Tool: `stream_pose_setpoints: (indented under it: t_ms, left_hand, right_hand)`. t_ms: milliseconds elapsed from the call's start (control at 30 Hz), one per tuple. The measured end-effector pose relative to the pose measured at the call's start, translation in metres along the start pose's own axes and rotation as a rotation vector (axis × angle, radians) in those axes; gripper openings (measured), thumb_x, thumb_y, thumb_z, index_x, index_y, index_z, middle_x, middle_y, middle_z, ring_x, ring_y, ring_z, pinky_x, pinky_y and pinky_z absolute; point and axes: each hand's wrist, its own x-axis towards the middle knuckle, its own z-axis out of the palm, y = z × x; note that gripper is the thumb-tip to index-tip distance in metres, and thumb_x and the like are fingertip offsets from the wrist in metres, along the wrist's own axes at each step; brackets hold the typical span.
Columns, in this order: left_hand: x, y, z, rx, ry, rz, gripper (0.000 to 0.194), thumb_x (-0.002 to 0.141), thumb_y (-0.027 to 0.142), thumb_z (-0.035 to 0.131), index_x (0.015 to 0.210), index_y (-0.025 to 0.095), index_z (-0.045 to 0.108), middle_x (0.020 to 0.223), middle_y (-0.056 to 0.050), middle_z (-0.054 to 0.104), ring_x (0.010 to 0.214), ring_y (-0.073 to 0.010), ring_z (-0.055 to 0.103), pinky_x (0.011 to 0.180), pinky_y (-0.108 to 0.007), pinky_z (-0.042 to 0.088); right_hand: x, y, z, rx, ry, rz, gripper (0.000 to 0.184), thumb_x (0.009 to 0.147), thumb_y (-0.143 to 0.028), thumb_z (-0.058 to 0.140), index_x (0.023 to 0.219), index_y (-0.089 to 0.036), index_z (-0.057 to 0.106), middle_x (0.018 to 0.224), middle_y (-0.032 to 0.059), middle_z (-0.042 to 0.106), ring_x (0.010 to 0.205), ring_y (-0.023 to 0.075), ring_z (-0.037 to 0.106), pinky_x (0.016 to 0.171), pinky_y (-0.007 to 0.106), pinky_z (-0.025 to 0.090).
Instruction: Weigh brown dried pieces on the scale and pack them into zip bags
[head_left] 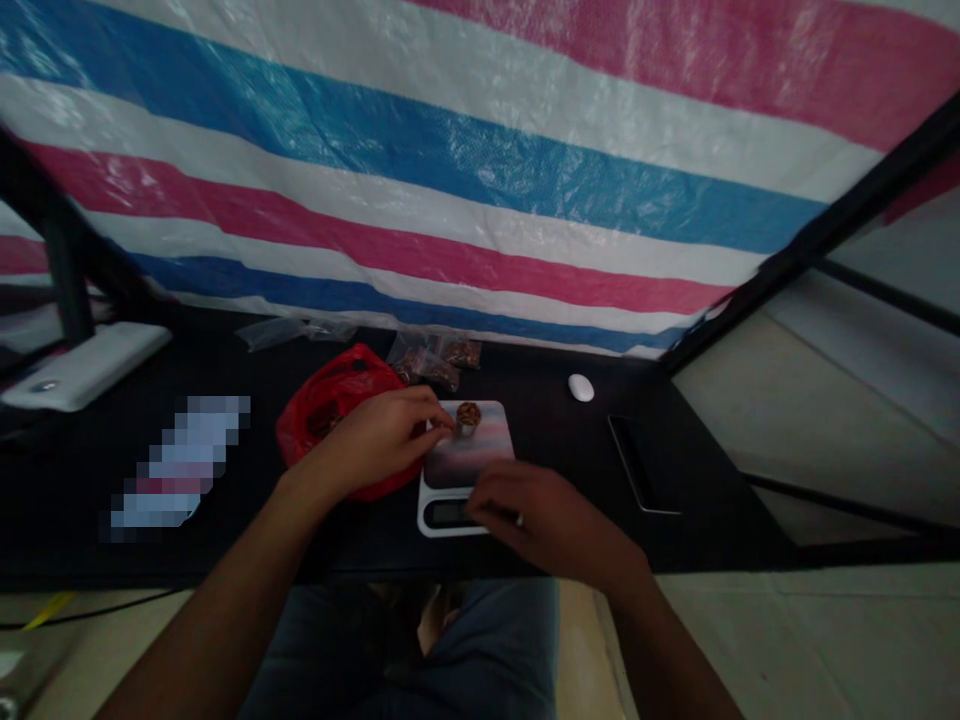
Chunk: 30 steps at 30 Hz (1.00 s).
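A small white kitchen scale (480,455) stands on the dark table (225,540) in front of me. A tiny cup of brown pieces (468,416) sits at the far edge of its plate. My left hand (379,437) reaches over a red plastic bag (330,405), fingertips pinched together right beside the cup. My right hand (536,520) rests curled over the scale's front right corner near the display (448,513), holding a thin light object I cannot make out.
Clear bags of brown bits (439,358) lie behind the scale. A white mouse (580,387), a dark phone (643,463), a white device (82,365) and a blurred packet (180,460) also lie on the table. A striped tarp (480,170) hangs behind.
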Motion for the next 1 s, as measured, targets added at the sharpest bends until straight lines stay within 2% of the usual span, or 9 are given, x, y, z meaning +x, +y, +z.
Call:
stream_pose_setpoints:
  t_ms: [100, 167, 267, 367, 500, 767, 900, 1000]
  left_hand:
    - [0.009, 0.001, 0.001, 0.139, 0.095, 0.042, 0.026, 0.101, 0.024, 0.057, 0.114, 0.023, 0.079, 0.108, -0.006, 0.071, 0.096, -0.0213, 0.07, 0.083, -0.032, 0.051]
    - [0.014, 0.001, 0.003, 0.188, 0.118, 0.075, 0.026, 0.101, 0.025, 0.057, 0.115, 0.024, 0.079, 0.108, -0.006, 0.071, 0.095, -0.0217, 0.07, 0.081, -0.032, 0.051]
    - [0.019, 0.0, 0.007, 0.196, 0.129, 0.091, 0.026, 0.102, 0.027, 0.056, 0.114, 0.024, 0.08, 0.107, -0.006, 0.07, 0.094, -0.022, 0.07, 0.081, -0.032, 0.052]
    - [0.022, -0.002, 0.01, 0.189, 0.133, 0.089, 0.027, 0.102, 0.027, 0.055, 0.114, 0.025, 0.08, 0.107, -0.005, 0.071, 0.095, -0.0221, 0.07, 0.08, -0.032, 0.052]
    - [0.024, -0.006, 0.011, 0.186, 0.124, 0.089, 0.028, 0.101, 0.025, 0.056, 0.115, 0.028, 0.08, 0.107, -0.004, 0.07, 0.095, -0.0215, 0.07, 0.079, -0.032, 0.052]
    - [0.023, -0.007, 0.013, 0.1, 0.125, 0.107, 0.029, 0.101, 0.025, 0.054, 0.116, 0.026, 0.079, 0.108, -0.005, 0.072, 0.097, -0.0219, 0.071, 0.087, -0.034, 0.054]
    - [0.022, -0.015, 0.003, 0.008, 0.236, 0.091, 0.032, 0.102, 0.025, 0.049, 0.118, 0.021, 0.077, 0.116, -0.008, 0.074, 0.109, -0.0231, 0.07, 0.098, -0.036, 0.054]
    - [0.027, -0.037, -0.012, 0.04, 0.277, 0.028, 0.039, 0.097, 0.026, 0.053, 0.131, 0.018, 0.071, 0.128, -0.012, 0.071, 0.118, -0.0261, 0.068, 0.105, -0.041, 0.053]
  right_hand:
    - [0.017, 0.027, -0.021, 0.107, 0.322, -0.024, 0.01, 0.101, -0.018, 0.062, 0.099, -0.02, 0.072, 0.1, 0.0052, 0.072, 0.094, 0.0171, 0.068, 0.085, 0.029, 0.051]
    - [0.032, 0.046, -0.029, 0.101, 0.447, -0.047, 0.01, 0.099, -0.017, 0.064, 0.096, -0.02, 0.073, 0.097, 0.0056, 0.072, 0.091, 0.0181, 0.067, 0.082, 0.031, 0.051]
    - [0.049, 0.065, -0.032, 0.086, 0.448, -0.084, 0.01, 0.097, -0.016, 0.066, 0.095, -0.021, 0.075, 0.095, 0.0053, 0.073, 0.089, 0.0184, 0.068, 0.081, 0.032, 0.052]
    - [0.054, 0.073, -0.027, 0.097, 0.421, -0.094, 0.01, 0.096, -0.014, 0.067, 0.096, -0.02, 0.076, 0.096, 0.0056, 0.074, 0.09, 0.0182, 0.069, 0.082, 0.032, 0.053]
    - [0.053, 0.077, -0.021, 0.11, 0.403, -0.085, 0.012, 0.095, -0.013, 0.068, 0.097, -0.021, 0.076, 0.098, 0.0056, 0.075, 0.09, 0.0182, 0.07, 0.082, 0.031, 0.054]
    - [0.053, 0.079, -0.013, 0.174, 0.43, -0.128, 0.01, 0.094, -0.017, 0.07, 0.097, -0.022, 0.078, 0.1, 0.0065, 0.075, 0.093, 0.0191, 0.071, 0.082, 0.032, 0.054]
    - [0.052, 0.081, -0.012, 0.183, 0.503, -0.124, 0.01, 0.096, -0.02, 0.068, 0.096, -0.022, 0.078, 0.102, 0.0066, 0.073, 0.088, 0.0175, 0.068, 0.075, 0.031, 0.052]
    - [0.051, 0.083, -0.012, 0.206, 0.557, -0.083, 0.01, 0.096, -0.023, 0.067, 0.097, -0.021, 0.076, 0.1, 0.0066, 0.072, 0.077, 0.015, 0.062, 0.064, 0.029, 0.046]
